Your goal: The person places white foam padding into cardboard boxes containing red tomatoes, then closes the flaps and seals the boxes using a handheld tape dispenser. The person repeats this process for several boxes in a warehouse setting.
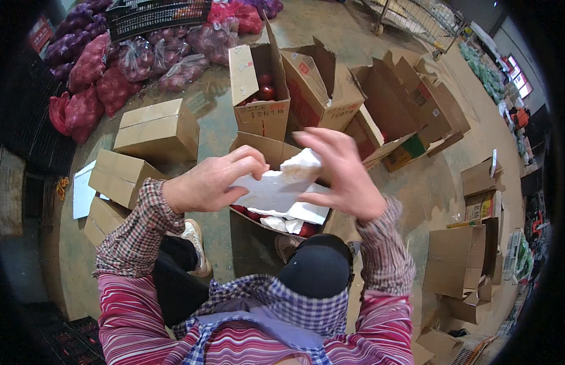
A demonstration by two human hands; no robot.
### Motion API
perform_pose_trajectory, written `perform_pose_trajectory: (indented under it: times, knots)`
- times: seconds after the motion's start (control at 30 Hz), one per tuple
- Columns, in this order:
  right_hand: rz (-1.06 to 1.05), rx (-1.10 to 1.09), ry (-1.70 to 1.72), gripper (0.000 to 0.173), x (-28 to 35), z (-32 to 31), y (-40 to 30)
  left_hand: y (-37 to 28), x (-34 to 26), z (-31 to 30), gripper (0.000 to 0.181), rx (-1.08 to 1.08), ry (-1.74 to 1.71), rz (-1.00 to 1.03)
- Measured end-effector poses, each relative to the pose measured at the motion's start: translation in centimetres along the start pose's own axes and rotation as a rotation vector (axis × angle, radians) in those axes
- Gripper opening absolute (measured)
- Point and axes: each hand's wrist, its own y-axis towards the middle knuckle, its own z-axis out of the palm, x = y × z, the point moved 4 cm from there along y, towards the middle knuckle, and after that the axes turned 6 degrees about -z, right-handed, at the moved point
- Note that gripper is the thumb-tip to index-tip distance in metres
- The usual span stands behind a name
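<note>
My left hand (214, 181) grips the left end of a white foam sheet (268, 194), thumb below and fingers over its top edge. My right hand (341, 175) is blurred, its thumb and fingers around a rough-edged foam piece (303, 163) at the sheet's right end. Whether this piece is still joined to the sheet I cannot tell. Below both hands stands an open cardboard box (259, 142) between my legs. Inside it, white foam slabs (312, 207) and smaller foam chunks (282, 224) lie over dark red round produce (308, 229).
Beyond sits an open carton (264, 116) with red produce (266, 92). More open cartons (328, 86) stand to its right, and closed boxes (150, 127) to the left. Net sacks of onions (84, 114) line the back left. A wire cart (419, 20) is at the far right.
</note>
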Motion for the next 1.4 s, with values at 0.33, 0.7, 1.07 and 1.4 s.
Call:
perform_pose_trajectory:
  times: [0.33,0.7,1.07,1.4]
  knots:
    - [0.458,0.032,0.877,0.030,-0.8,4.6,3.5,-3.0,3.5,3.4,0.080,-0.530,-1.201,-0.233]
    - [0.510,-0.052,0.205,0.027,0.2,7.8,4.4,-3.1,5.8,6.0,0.048,-0.873,-1.115,-0.448]
    - [0.473,-0.337,0.800,0.044,-1.6,6.4,4.2,-2.3,7.0,5.7,0.047,-0.772,-1.065,-0.375]
    - [0.493,-0.150,0.305,0.036,-2.0,8.1,5.1,-1.3,6.0,5.5,0.038,-0.934,-0.630,-0.385]
